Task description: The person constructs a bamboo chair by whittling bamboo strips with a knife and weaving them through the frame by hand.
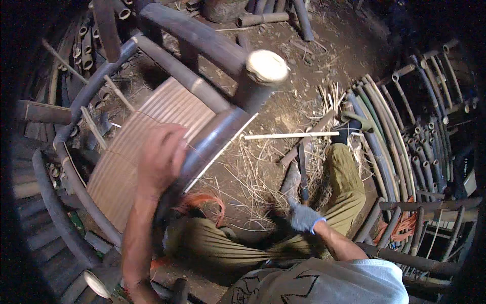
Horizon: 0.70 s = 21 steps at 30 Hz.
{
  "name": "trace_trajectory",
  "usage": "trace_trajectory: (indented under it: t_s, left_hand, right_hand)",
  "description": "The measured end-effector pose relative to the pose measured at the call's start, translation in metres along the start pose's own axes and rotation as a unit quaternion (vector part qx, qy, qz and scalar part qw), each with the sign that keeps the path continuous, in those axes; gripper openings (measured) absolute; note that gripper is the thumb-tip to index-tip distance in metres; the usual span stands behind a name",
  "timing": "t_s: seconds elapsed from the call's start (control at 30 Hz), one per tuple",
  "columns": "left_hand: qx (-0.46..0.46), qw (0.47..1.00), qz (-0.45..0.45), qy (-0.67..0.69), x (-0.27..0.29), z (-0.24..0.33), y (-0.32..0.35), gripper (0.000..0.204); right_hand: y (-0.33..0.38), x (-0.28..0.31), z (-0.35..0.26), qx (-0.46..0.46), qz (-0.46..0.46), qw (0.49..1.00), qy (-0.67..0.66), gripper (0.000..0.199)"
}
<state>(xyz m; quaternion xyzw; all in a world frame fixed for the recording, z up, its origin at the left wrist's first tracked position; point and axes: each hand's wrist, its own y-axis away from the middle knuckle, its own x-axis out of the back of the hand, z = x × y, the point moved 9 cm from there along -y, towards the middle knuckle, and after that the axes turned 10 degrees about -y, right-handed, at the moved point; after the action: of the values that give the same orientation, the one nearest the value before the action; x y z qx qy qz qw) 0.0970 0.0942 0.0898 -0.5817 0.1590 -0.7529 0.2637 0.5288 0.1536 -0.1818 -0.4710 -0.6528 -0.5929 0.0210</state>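
Observation:
My left hand (164,157), bare and blurred, hovers over or rests on the slatted bamboo seat (126,157); I cannot tell if it touches. Its fingers look bent, but motion smears them. Beside it runs the dark bamboo rail (212,144) of the furniture frame, joined to a thick post with a pale cut end (267,67). A thin pale strip (223,152) lies along that rail. To the right, by my leg, my right hand (305,219) in a grey glove is closed around the handle of a long-bladed knife (302,169), its blade pointing away from me.
Thin bamboo shavings (248,187) litter the dirt floor between my legs. A pale bamboo stick (291,136) lies across near my right foot. Long poles (385,137) and stacked bamboo tubes (425,157) stand at right. Orange fibre strands (202,200) lie beside my left leg.

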Motion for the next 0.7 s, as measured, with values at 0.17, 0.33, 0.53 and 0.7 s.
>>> trace_trajectory:
  t_s: [0.17,0.33,0.53,0.7]
  left_hand:
    - [-0.030,0.951,-0.226,0.210,-0.145,0.140,-0.021,0.022]
    - [-0.043,0.858,-0.506,-0.079,-0.352,0.144,-0.004,0.031]
    - [0.055,0.860,-0.488,-0.138,-0.463,0.135,-0.008,0.029]
    - [0.049,0.852,-0.502,-0.137,-0.492,0.146,-0.010,0.027]
  right_hand:
    - [0.035,0.081,0.132,-0.275,0.505,0.798,-0.179,0.028]
    - [-0.012,0.029,0.167,-0.291,0.368,0.816,-0.338,0.038]
    - [-0.002,0.017,0.177,-0.288,0.474,0.753,-0.354,0.036]
    - [0.004,0.020,0.184,-0.300,0.452,0.733,-0.410,0.033]
